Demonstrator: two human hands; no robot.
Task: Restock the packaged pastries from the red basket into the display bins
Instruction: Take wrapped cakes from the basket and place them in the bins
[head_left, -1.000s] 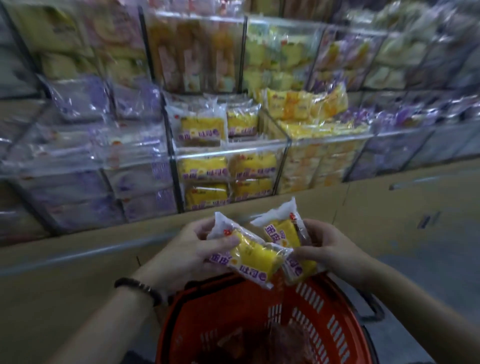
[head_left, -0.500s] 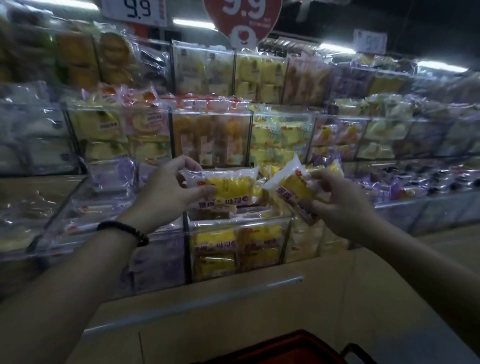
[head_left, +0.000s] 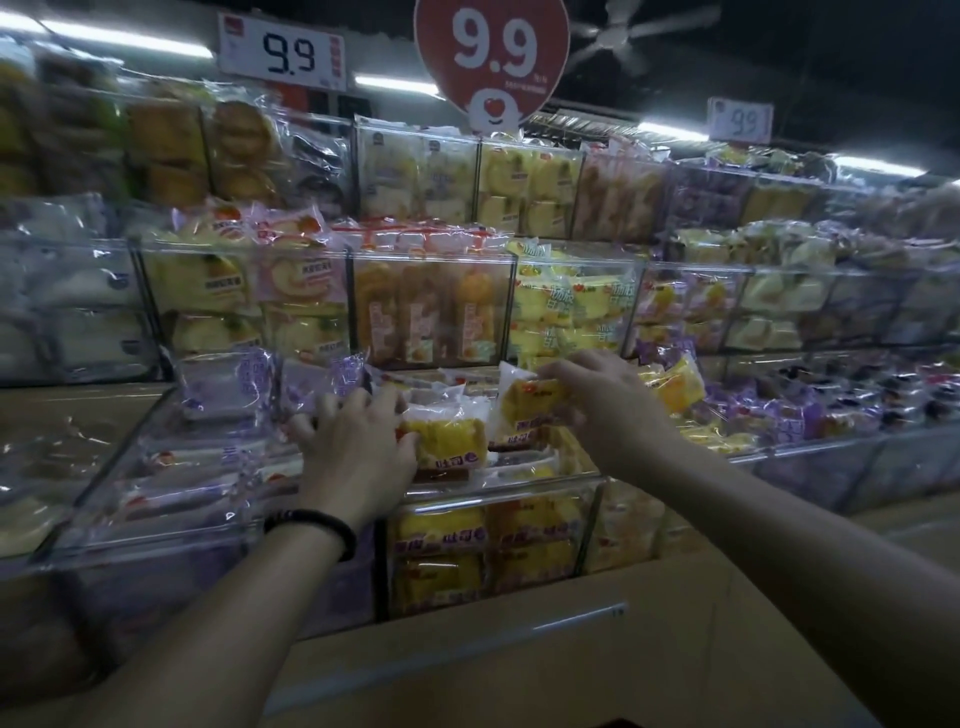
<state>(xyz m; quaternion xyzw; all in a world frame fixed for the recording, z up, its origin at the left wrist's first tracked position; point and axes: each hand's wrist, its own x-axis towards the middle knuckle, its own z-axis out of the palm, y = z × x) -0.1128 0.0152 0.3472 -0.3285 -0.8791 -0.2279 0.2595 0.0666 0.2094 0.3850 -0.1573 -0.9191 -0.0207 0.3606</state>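
Both grips have moved forward and down to the clear display bin (head_left: 498, 486), bringing their packets along. Now the left grip (head_left: 358, 447) is spread, fingers fanned toward the purple packets (head_left: 234, 384) beyond it. Its thumb touches the edge of one yellow pastry packet (head_left: 449, 441), which lies just right of it on the bin's stack. Meanwhile the right grip (head_left: 597, 400) pinches the other yellow pastry packet (head_left: 524, 410) by its upper corner. That packet stands upright just left of its fingers, beside the first. A black bracelet (head_left: 311, 525) circles the wrist behind the left grip.
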